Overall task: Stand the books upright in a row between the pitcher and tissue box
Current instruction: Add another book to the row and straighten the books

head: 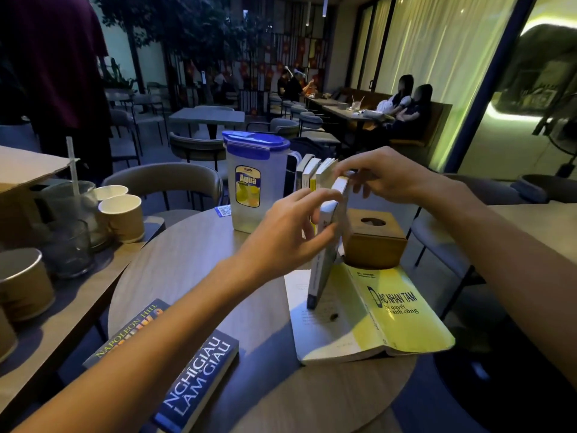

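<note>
Between both hands stands a white book [326, 245], upright but leaning a little, its lower edge on the open pages of a yellow book [387, 310] that lies flat on the round surface [193, 264]. The left hand [293, 232] presses its fingers on the near cover of the white book, and the right hand [379, 178] pinches its top corner from the other side; both hands are closed on this same book. Just behind the hands, a few more books [313, 175] stand in a row, next to the clear pitcher [249, 182] with a blue lid, which is left of the left hand. Under the right hand, just beside the white book, sits the wooden tissue box [373, 237]; whether they touch I cannot tell. Under the left forearm, near the person, two blue books [199, 385] lie flat. Far left of the hands, paper cups [123, 217] stand on another table.
</note>
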The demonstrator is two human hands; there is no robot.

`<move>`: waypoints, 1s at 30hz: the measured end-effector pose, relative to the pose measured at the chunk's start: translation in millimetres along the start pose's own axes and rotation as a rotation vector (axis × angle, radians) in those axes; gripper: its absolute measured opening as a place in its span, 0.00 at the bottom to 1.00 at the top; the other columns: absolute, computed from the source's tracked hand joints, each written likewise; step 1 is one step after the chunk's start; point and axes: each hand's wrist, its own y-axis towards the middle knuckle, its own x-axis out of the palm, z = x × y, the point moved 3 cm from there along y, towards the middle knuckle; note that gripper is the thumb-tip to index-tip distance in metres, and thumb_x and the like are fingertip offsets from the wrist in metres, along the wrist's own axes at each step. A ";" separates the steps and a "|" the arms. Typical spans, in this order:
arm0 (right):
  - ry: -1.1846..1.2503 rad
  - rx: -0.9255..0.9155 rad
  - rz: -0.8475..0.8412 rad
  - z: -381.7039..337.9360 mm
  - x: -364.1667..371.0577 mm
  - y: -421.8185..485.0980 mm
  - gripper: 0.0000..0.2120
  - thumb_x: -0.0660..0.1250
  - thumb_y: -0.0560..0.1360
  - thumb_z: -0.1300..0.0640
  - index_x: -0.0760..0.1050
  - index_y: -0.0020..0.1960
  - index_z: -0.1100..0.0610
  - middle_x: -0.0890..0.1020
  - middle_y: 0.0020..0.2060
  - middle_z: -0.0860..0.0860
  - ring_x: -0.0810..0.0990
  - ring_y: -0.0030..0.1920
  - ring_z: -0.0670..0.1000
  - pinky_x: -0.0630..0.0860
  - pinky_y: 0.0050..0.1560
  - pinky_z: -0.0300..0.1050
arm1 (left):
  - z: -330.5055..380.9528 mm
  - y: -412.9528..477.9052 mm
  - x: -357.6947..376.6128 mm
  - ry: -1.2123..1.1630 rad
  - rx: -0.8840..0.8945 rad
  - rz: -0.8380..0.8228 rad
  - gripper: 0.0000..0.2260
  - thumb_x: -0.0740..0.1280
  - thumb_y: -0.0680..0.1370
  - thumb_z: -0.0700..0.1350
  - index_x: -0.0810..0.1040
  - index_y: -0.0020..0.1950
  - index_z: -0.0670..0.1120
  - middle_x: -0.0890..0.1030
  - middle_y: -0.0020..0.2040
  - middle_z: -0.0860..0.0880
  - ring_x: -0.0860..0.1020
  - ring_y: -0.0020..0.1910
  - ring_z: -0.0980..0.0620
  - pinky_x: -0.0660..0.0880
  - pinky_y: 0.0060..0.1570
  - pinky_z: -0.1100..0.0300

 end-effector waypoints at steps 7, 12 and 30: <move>0.023 0.083 0.183 24.1 -2.7 14.8 0.21 0.67 0.75 0.75 0.80 0.64 0.59 0.82 0.56 0.60 0.84 0.51 0.55 0.84 0.52 0.53 | -19.5 30.4 9.3 0.091 0.006 0.024 0.19 0.71 0.77 0.40 0.75 0.68 0.47 0.77 0.62 0.47 0.79 0.42 0.57 0.78 0.41 0.70; 0.053 0.111 0.194 43.9 9.5 30.9 0.19 0.66 0.75 0.75 0.81 0.62 0.60 0.82 0.57 0.59 0.83 0.51 0.56 0.84 0.50 0.51 | -30.6 47.7 25.8 0.177 0.031 0.018 0.16 0.68 0.79 0.42 0.76 0.68 0.45 0.77 0.60 0.44 0.80 0.48 0.51 0.78 0.44 0.66; 0.108 0.182 0.243 95.2 38.2 64.5 0.15 0.66 0.77 0.71 0.81 0.60 0.59 0.80 0.56 0.55 0.79 0.52 0.49 0.74 0.43 0.24 | -61.0 83.7 60.9 0.371 0.077 0.018 0.18 0.66 0.80 0.42 0.74 0.69 0.40 0.77 0.57 0.39 0.81 0.48 0.44 0.76 0.45 0.61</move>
